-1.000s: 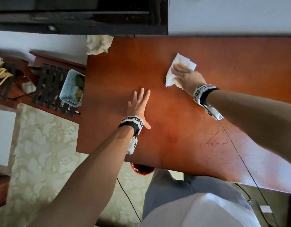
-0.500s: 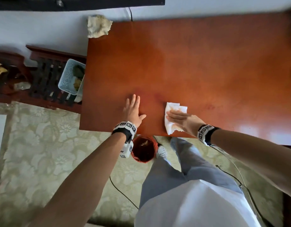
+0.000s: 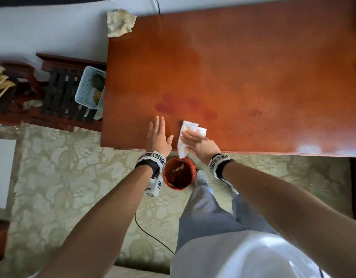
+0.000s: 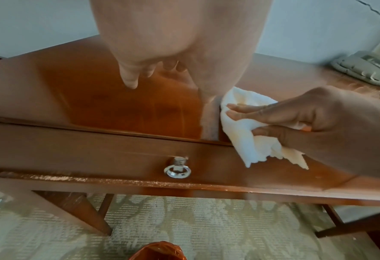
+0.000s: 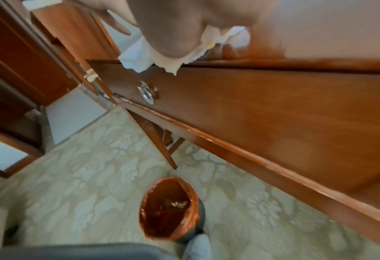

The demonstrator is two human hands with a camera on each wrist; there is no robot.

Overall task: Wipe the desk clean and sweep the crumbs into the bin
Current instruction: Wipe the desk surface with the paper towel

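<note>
My left hand (image 3: 158, 135) rests on the reddish-brown desk (image 3: 233, 67) near its front edge, fingers straight and together. Just to its right, my right hand (image 3: 195, 141) presses a white tissue (image 3: 190, 127) onto the desk edge. In the left wrist view the fingers (image 4: 262, 109) lie on top of the tissue (image 4: 244, 126) and the thumb pinches it from below. A corner of the tissue hangs over the edge. Directly below on the carpet stands the orange-lined bin (image 3: 179, 173), with pale crumbs inside (image 5: 175, 204).
A drawer with a metal ring pull (image 4: 176, 169) sits under the desk edge. A white perforated basket (image 3: 89, 85) rests on a dark wooden rack left of the desk. A crumpled cloth (image 3: 121, 22) lies at the far left corner. My shoe (image 3: 201, 177) is beside the bin.
My right hand has dragged the tissue from the desk's far middle back to the front edge. The left hand slid back alongside it. The bin has come into view below.
</note>
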